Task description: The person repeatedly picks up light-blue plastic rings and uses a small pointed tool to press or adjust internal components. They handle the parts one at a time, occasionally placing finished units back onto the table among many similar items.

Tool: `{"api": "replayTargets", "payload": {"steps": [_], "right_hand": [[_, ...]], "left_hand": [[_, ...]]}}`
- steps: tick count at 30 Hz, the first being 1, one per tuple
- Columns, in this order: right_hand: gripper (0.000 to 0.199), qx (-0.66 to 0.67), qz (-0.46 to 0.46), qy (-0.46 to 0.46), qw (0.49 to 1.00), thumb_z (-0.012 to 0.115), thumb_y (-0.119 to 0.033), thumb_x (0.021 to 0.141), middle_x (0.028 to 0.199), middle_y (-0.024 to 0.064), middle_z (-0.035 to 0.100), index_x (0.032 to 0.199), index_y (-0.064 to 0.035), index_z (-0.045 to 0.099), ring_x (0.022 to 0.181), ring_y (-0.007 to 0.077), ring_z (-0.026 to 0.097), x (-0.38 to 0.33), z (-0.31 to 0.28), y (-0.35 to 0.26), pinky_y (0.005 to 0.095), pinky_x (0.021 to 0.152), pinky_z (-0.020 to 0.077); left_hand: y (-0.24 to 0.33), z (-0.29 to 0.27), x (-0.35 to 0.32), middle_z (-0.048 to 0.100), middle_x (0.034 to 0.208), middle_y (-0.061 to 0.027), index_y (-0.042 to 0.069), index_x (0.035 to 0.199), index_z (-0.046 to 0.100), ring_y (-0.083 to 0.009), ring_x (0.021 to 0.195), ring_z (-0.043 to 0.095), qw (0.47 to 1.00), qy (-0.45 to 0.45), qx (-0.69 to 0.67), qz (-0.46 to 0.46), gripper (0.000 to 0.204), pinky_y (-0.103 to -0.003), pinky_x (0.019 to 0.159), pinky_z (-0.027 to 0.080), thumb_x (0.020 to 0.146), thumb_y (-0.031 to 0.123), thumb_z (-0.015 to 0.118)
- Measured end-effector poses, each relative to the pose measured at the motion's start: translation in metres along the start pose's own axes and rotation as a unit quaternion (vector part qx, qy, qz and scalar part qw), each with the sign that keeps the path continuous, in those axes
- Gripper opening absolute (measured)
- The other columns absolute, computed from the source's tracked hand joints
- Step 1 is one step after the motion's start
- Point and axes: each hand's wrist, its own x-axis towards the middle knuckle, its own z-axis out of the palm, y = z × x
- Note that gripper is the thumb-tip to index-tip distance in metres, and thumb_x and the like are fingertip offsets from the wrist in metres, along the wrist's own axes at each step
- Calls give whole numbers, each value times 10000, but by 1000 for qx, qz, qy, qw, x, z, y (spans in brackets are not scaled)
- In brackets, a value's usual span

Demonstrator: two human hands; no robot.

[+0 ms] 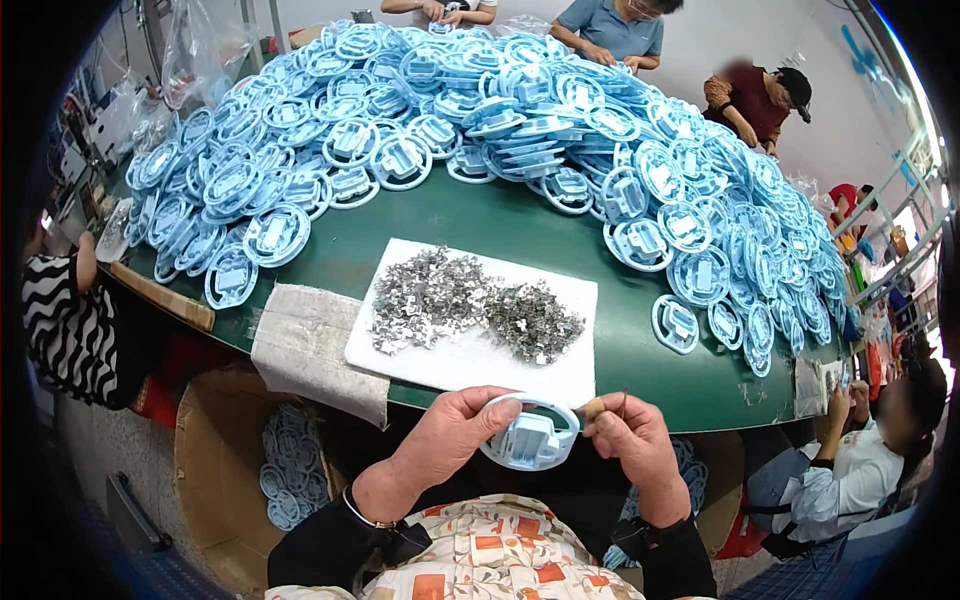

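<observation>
My left hand (438, 442) grips a light blue plastic ring part (530, 442), thumb on top of its left rim. The part is round, with a raised box-like shape inside the ring, and is held tilted just off the table's front edge. At the ring's right rim is my right hand (640, 447), its thumb and fingers pinched together. What lies between those fingers is too small to make out. Just beyond my hands, small silvery metal pieces (428, 298) and a darker heap of them (538, 318) lie on a white foam board (450, 376).
A huge pile of the same blue parts (400, 160) covers the far side of the green table (480, 215). A whitish cloth (312, 345) hangs over the front edge. Below stands a cardboard box (215, 470) with blue parts inside. Several people work around the table.
</observation>
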Motion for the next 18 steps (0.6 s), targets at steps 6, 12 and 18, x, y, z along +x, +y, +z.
{"api": "replayTargets", "payload": {"steps": [6, 12, 18], "right_hand": [[144, -366, -182, 28, 912, 732, -49, 903, 834, 46, 676, 1039, 0, 727, 667, 98, 592, 56, 46, -23, 240, 598, 476], [177, -552, -282, -47, 783, 726, -87, 849, 868, 58, 645, 1020, -133, 710, 739, 274, 678, 123, 91, -22, 376, 614, 545], [217, -666, -308, -101, 672, 719, -126, 812, 895, 12, 617, 1022, -171, 686, 805, 222, 683, 153, 98, -16, 369, 610, 555]], "left_hand": [[7, -11, -18, 715, 947, -15, 4, 1207, 697, -41, 831, 618, 997, 10, 61, -36, 335, -217, 731, 521, 1015, 277, 661], [6, -28, -21, 746, 1005, -64, -14, 1150, 710, -71, 875, 670, 997, 21, 67, -24, 280, -237, 796, 549, 1013, 222, 646], [11, -38, -24, 742, 985, -51, -10, 1136, 711, -59, 869, 663, 997, 15, 77, -16, 273, -225, 784, 539, 1024, 223, 625]]}}
